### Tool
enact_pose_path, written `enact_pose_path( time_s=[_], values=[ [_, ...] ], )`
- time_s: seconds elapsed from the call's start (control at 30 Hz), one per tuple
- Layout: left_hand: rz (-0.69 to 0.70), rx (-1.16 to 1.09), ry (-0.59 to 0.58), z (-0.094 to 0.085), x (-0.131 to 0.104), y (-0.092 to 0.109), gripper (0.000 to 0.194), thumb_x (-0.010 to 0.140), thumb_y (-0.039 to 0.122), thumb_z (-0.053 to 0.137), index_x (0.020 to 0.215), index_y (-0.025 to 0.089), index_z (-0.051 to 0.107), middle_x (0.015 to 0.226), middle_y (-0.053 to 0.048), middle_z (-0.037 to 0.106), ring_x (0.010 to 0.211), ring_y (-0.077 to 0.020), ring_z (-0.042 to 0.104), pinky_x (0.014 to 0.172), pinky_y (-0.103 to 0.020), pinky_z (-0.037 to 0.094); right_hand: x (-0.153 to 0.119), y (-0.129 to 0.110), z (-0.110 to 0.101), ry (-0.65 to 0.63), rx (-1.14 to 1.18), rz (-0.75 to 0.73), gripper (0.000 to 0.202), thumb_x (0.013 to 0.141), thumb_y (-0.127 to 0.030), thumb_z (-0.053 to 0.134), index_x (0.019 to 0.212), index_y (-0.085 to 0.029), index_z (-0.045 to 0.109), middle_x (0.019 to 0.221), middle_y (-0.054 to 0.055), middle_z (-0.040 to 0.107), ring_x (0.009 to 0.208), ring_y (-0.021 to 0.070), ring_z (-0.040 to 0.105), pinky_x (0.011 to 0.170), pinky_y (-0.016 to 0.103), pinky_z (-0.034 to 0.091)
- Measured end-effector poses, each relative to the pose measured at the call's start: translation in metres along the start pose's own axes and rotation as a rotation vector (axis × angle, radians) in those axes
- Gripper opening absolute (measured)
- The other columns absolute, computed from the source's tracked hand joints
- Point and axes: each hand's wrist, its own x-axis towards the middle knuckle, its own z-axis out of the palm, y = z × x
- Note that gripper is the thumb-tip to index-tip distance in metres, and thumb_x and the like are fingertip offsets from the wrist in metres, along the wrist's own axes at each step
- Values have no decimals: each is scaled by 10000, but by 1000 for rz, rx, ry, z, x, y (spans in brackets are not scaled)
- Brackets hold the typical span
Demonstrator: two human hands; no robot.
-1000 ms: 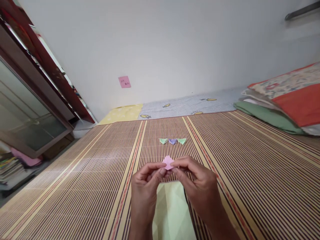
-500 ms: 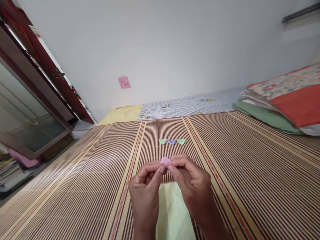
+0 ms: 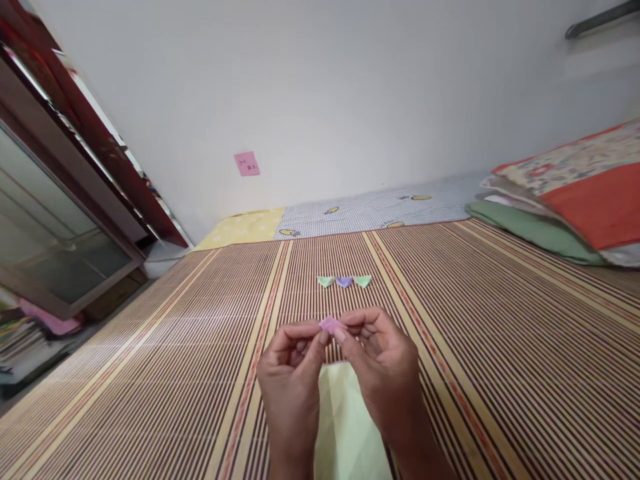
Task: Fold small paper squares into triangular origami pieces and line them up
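A small folded piece of pink paper [image 3: 331, 325] is pinched between my two hands, above the striped mat. My left hand [image 3: 293, 380] grips its left side with thumb and forefinger. My right hand [image 3: 383, 367] pinches the right side the same way, its thumb over the lower edge. Beyond my fingers, three small folded paper triangles lie in a row, points toward me: a green one [image 3: 325, 281], a purple one [image 3: 344, 281] and another green one [image 3: 363, 281]. Under my wrists lies a pale yellow-green sheet [image 3: 347, 427], partly hidden by my hands.
The striped mat [image 3: 165, 373] spreads to both sides. Along the wall [image 3: 350, 87] runs a checked cloth [image 3: 350, 213] with a yellow part. Folded bedding [image 3: 575, 207] is stacked at the right. A pink note [image 3: 247, 163] is on the wall, and a glass-panelled door [image 3: 55, 220] stands at the left.
The pink paper has tilted and now shows a wider, flatter diamond shape between my fingertips. My right fingers have shifted slightly; both hands still hold it.
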Motion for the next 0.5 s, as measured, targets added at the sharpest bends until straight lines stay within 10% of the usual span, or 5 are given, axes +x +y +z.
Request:
enact_pose_path(
  time_s=[0.5],
  values=[
    [-104, 14, -119, -7, 6, -3, 152, 831, 302, 782, 898, 165, 780, 870, -63, 769, 854, -204, 705, 755, -299, 557, 7, -8, -13, -177, -104, 28, 106, 892, -300, 719, 870, -197, 713, 807, 40, 741, 768, 198, 721, 743, 353, 606]
  ],
)
